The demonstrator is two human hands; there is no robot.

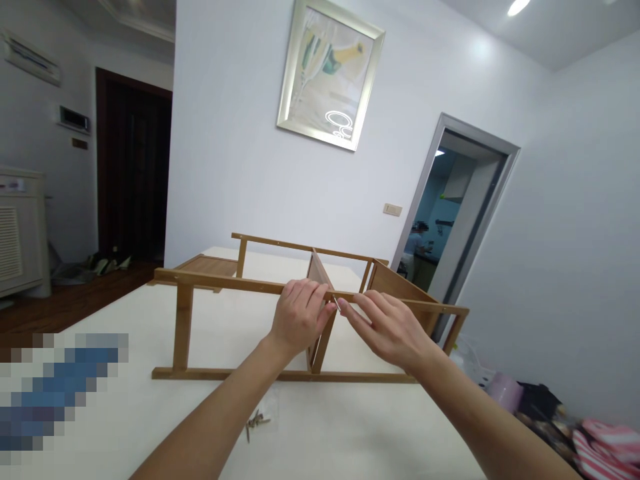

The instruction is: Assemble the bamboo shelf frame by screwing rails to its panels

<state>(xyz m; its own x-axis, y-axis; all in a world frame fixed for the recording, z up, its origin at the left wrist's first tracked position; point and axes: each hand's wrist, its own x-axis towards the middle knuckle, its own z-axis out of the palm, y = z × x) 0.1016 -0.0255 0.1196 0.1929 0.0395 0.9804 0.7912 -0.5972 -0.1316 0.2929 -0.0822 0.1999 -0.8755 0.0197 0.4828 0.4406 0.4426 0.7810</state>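
Observation:
A wooden shelf frame (230, 283) lies on its side on the white table, with a slatted cross panel at its middle. My left hand (301, 312) is closed over the upper near rail, its thumb close to the joint with the cross panel. Just right of it, my right hand (387, 327) pinches a small shiny metal screw (337, 304) at that joint. How far the screw sits in the wood cannot be made out. Below the frame, several loose screws (256, 421) lie on a clear plastic bag.
The white table (350, 433) bears a separate wooden panel (207, 267) behind the frame's left end. A blurred blue patch (60, 393) is at the left. Striped cloth (605, 447) and other items lie beyond the right edge. A person (414, 241) is beyond the doorway.

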